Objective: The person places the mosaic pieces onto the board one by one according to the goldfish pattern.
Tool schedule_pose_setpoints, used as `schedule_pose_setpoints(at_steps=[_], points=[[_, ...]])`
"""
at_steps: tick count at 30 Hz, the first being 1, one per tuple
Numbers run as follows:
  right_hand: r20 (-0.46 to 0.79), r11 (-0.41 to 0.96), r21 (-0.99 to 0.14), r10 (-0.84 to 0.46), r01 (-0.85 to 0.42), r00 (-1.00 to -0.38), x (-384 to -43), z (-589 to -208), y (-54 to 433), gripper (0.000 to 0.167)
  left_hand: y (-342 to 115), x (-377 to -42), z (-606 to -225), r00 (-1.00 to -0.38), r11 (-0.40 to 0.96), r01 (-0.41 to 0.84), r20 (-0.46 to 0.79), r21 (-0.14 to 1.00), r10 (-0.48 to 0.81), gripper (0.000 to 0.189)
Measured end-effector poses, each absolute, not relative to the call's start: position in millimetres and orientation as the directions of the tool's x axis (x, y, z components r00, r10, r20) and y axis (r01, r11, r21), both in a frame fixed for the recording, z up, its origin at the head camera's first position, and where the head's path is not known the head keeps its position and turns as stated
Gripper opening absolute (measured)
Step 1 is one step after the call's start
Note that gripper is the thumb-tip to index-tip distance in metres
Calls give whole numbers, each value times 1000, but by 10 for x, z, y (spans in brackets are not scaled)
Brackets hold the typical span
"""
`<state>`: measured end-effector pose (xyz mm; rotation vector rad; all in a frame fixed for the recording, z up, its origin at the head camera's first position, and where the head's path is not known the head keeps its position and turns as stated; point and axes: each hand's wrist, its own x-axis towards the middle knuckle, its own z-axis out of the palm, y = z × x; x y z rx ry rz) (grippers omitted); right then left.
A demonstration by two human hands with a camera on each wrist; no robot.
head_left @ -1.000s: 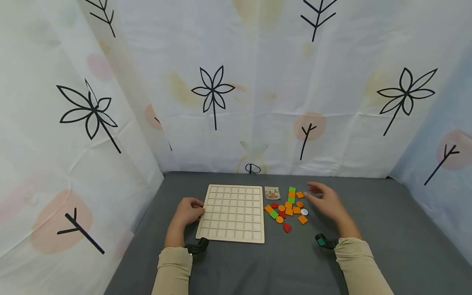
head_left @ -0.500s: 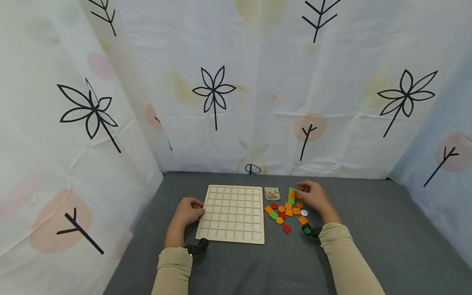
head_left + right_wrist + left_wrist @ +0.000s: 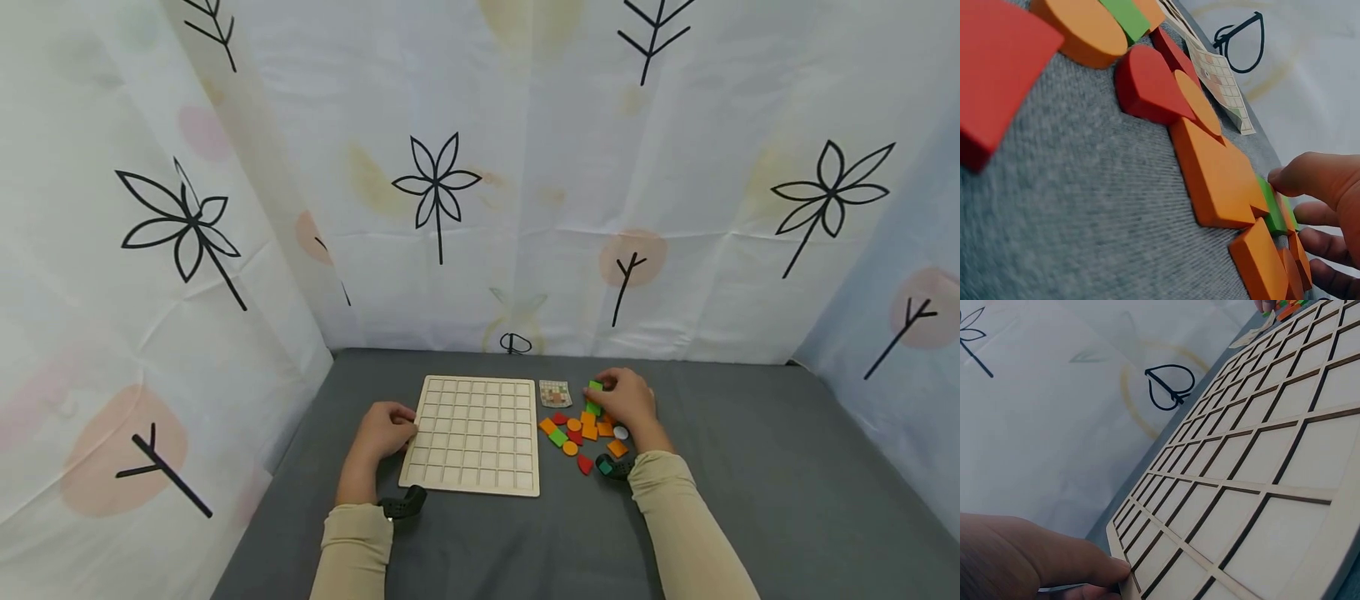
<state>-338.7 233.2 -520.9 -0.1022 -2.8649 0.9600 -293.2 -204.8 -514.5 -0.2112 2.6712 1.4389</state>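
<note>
A pale wooden grid board (image 3: 472,437) lies flat at the centre of the grey table. My left hand (image 3: 386,430) pinches its left edge; in the left wrist view the thumb (image 3: 1110,570) lies on the rim and the other fingers are below. Right of the board, my right hand (image 3: 628,398) reaches to a short row of square blocks. Its thumb and fingers straddle the row at the orange square block (image 3: 1281,201) between a near green block (image 3: 1272,203) and a far green one (image 3: 596,386). The fingertips' far contact is partly hidden.
A small printed pattern card (image 3: 556,394) lies between board and blocks. Loose orange, green and red blocks, such as a red block (image 3: 585,464), an orange disc (image 3: 570,448) and a white disc (image 3: 621,432), spread in front of the right hand. A patterned curtain (image 3: 555,292) borders the table.
My right hand has moved left from beside the blocks, its thumb and fingers coming round the green-and-orange row. The left hand has stayed at the board's edge.
</note>
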Motion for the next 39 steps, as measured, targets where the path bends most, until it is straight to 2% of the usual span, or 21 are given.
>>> schedule_pose_setpoints(at_steps=[15, 39], points=[[106, 816, -570, 186, 94, -977, -3398, -5181, 2229, 45, -2018, -2940, -5125, -989, 564, -147, -122, 812, -82, 21], [125, 792, -607, 168, 59, -978, -3411, -5206, 2196, 39, -2026, -2909, -5164, -988, 587, -155, -122, 795, -96, 22]])
